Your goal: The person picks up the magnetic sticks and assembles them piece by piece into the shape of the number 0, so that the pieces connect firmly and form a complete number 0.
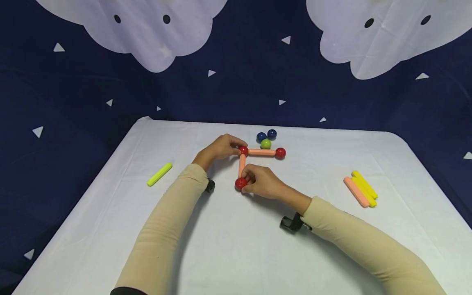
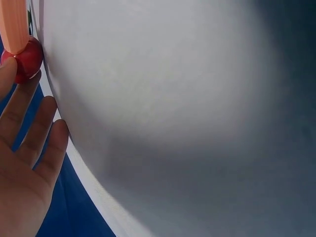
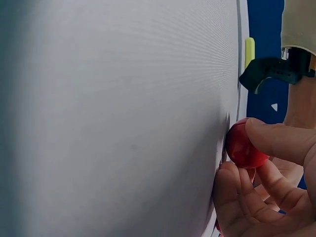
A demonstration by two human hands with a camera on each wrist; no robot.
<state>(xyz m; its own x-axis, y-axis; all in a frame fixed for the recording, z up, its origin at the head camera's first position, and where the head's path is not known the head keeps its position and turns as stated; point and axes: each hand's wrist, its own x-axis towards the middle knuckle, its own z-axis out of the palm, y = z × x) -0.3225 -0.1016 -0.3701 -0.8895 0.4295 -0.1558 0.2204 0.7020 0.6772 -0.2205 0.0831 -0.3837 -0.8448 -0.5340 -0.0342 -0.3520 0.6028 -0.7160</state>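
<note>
Two peach rods and three red balls form an L on the white table. My left hand (image 1: 225, 146) pinches the red corner ball (image 1: 243, 151) between thumb and fingers; its other fingers are spread along the tabletop in the left wrist view. From that ball one peach rod (image 1: 262, 152) runs right to a second red ball (image 1: 280, 153). Another peach rod (image 1: 241, 165) comes toward me, ending at the near red ball (image 1: 241, 184). My right hand (image 1: 263, 181) grips this near ball, thumb on one side and fingertips opposite, as the right wrist view shows.
Behind the L sit a green ball (image 1: 266, 144) and two dark blue balls (image 1: 261, 137). A yellow-green rod (image 1: 159, 174) lies at the left. On the right, a loose peach rod (image 1: 356, 191) lies against two yellow rods (image 1: 365, 185). A dark blue cloth (image 1: 243, 98) hangs behind the table.
</note>
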